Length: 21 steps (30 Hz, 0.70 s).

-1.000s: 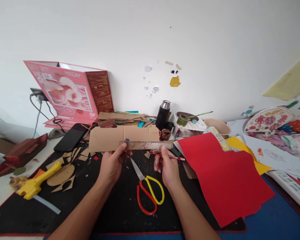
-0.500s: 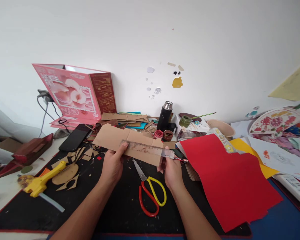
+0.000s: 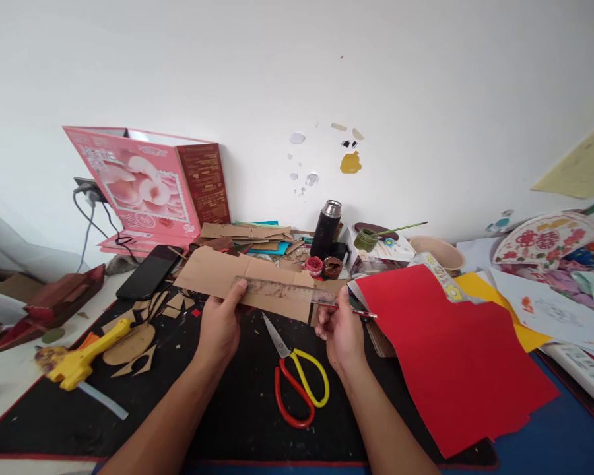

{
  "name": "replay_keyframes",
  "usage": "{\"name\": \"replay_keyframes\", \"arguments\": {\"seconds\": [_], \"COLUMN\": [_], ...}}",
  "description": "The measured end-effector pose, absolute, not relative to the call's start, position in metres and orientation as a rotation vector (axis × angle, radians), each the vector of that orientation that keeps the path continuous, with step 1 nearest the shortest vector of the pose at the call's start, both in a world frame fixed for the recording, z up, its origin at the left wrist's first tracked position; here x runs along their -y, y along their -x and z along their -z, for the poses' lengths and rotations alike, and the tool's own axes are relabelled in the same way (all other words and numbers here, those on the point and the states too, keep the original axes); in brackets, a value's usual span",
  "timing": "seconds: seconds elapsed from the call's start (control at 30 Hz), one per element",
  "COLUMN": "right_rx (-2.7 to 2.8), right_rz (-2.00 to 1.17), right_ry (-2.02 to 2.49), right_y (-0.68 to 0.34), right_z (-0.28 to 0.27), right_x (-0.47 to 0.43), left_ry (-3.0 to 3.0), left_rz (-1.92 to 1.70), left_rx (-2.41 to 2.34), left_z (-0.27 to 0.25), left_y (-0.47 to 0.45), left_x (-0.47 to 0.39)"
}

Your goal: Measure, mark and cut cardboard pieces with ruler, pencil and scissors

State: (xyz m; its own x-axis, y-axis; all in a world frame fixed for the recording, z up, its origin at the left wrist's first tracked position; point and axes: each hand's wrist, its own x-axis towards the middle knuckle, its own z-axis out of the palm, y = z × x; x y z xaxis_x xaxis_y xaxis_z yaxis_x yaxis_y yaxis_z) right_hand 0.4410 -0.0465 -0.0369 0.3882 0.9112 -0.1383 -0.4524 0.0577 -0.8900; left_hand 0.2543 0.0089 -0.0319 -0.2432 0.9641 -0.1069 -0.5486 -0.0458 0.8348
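My left hand [image 3: 221,330] is closed on a piece of brown cardboard [image 3: 218,267] and a clear plastic ruler [image 3: 277,291], its thumb pressing the ruler flat against the card. Smudges mark the ruler, which runs past the card's right edge. My right hand [image 3: 345,333] is curled around a pencil [image 3: 365,313] at the ruler's right end; whether it also grips the ruler I cannot tell. Below the card, between my forearms, lie scissors [image 3: 290,359] with one red and one yellow handle, blades pointing away from me.
A yellow glue gun [image 3: 82,356] and cardboard scraps [image 3: 129,343] lie left, near a black phone [image 3: 148,272]. Behind stand a black flask [image 3: 325,231] and paint jars [image 3: 313,266]. Red paper [image 3: 455,356] covers the right side. A pink box [image 3: 148,185] leans at the back left.
The cardboard and ruler have shifted slightly left with my left hand. My right hand has turned a little, and its thumb now sits higher beside the ruler's end.
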Motion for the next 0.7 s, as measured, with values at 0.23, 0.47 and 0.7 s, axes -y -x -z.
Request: {"name": "replay_keyframes", "arguments": {"seconds": [0.23,0.47,0.7], "right_rx": [0.703,0.652,0.442], "right_rz": [-0.960,-0.875,-0.911], "right_ry": [1.106,1.131,1.058], "right_y": [-0.440,-0.440,-0.454], "right_z": [0.051,0.056,0.044], "right_x": [0.043,0.039,0.047], "left_ry": [-0.648,-0.751,-0.627], "left_rz": [-1.581,-1.636,-1.424], "left_rx": [-0.937,-1.015,-0.959], "left_z": [0.040,0.046,0.039], "left_y": [-0.254,-0.251,-0.249], "left_x": [-0.014,-0.020,-0.022]}}
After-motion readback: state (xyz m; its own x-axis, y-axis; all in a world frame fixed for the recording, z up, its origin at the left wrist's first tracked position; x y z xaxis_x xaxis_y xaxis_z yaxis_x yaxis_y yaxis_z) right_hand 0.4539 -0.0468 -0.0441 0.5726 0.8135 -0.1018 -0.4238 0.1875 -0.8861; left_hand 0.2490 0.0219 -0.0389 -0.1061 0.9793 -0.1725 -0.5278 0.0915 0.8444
